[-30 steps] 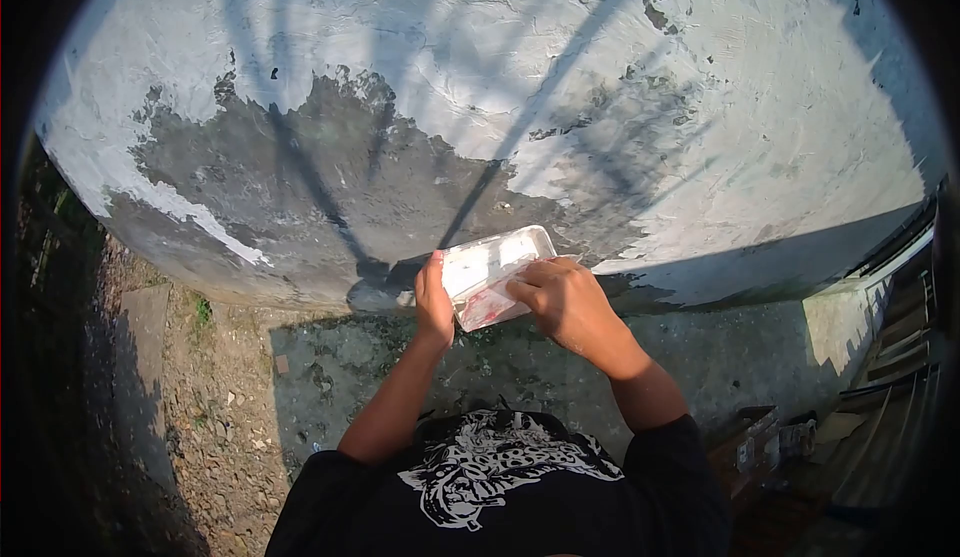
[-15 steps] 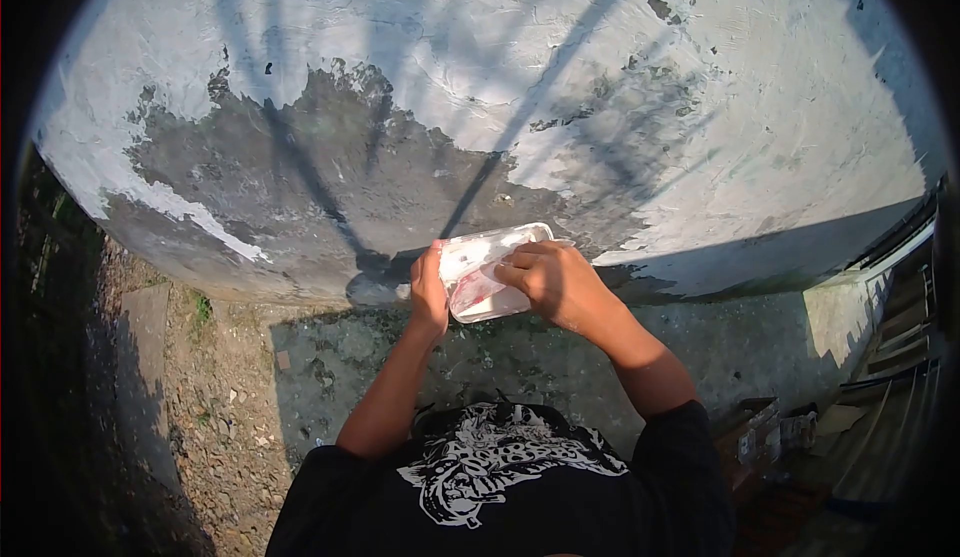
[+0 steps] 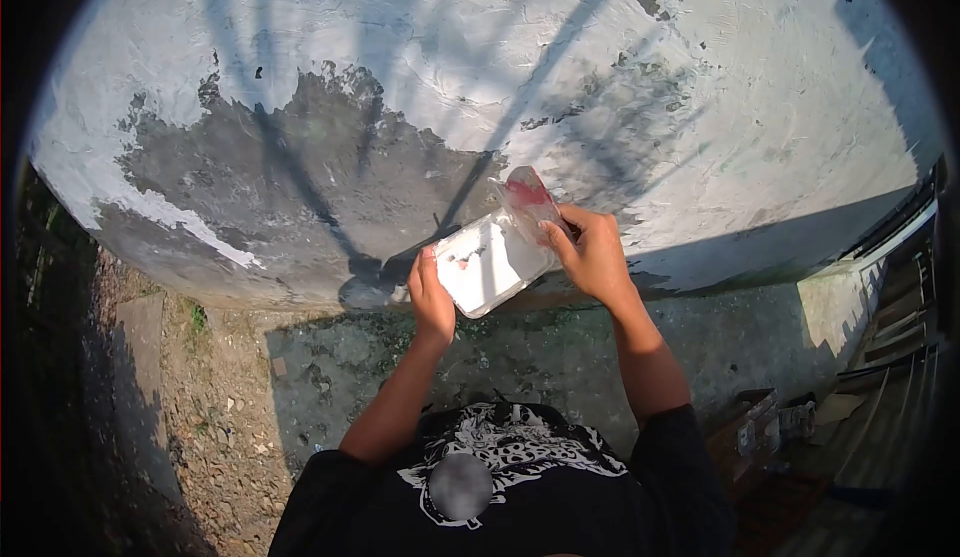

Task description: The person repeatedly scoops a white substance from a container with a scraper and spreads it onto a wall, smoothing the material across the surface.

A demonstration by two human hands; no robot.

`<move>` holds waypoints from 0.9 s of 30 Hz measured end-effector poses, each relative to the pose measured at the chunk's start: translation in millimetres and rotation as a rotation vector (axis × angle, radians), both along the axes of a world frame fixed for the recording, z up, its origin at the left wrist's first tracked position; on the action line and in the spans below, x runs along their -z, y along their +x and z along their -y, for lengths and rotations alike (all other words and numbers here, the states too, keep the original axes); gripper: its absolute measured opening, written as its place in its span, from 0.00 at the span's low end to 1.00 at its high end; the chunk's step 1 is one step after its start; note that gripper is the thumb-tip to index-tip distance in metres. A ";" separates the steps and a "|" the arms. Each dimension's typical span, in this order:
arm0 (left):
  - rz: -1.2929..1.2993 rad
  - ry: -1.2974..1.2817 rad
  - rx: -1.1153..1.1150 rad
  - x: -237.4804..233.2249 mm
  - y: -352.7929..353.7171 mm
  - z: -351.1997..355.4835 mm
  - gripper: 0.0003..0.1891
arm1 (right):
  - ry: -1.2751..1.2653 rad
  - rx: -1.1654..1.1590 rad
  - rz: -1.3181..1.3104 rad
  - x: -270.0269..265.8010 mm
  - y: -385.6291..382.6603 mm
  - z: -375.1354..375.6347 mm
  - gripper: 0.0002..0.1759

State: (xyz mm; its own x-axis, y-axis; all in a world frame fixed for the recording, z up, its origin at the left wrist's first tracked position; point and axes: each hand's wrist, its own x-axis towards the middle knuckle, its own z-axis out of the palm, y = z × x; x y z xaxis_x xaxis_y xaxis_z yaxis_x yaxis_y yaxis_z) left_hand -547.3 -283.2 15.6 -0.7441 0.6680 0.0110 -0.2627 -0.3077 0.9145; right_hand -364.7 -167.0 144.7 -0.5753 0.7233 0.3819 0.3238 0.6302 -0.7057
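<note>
My left hand grips the left side of a shallow rectangular plastic tub, its fingers closed round the edge. White paste coats the inside of the tub, with a few dark and reddish marks in it. At the tub's upper right, my right hand pinches a flat, translucent scraper with a red patch. The scraper tilts upward and its lower part overlaps the tub's rim. Behind both stands a wall with grey bare patches among peeling white paint.
A shaded concrete ledge runs along the wall's foot. To the left lies stony ground. A box and other clutter sit at the lower right, beside slatted boards.
My right hand has lifted the scraper from inside the tub to its upper right edge, with the blade now pointing up. The tub has tilted slightly in my left hand.
</note>
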 end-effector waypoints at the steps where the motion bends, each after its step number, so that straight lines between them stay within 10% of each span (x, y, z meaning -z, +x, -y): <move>1: -0.028 -0.004 -0.025 -0.1 1.0 -0.1 0.25 | -0.001 0.000 0.002 1.4 -0.8 0.5 0.09; 16: -0.072 -0.045 -0.134 -8.6 1.5 -0.3 0.25 | 0.262 -0.108 0.079 36.0 -17.0 0.6 0.08; 27: -0.023 0.027 -0.067 3.1 0.2 -7.1 0.24 | -0.181 -0.174 0.088 24.0 -28.2 21.4 0.14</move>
State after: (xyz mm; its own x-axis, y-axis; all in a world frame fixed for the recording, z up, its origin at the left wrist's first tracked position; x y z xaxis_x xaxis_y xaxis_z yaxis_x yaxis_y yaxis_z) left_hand -547.1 -276.0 12.5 -0.7865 0.6159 0.0459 -0.2200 -0.3488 0.9110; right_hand -393.0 -188.4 120.8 -0.7223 0.6626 0.1982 0.2867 0.5477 -0.7860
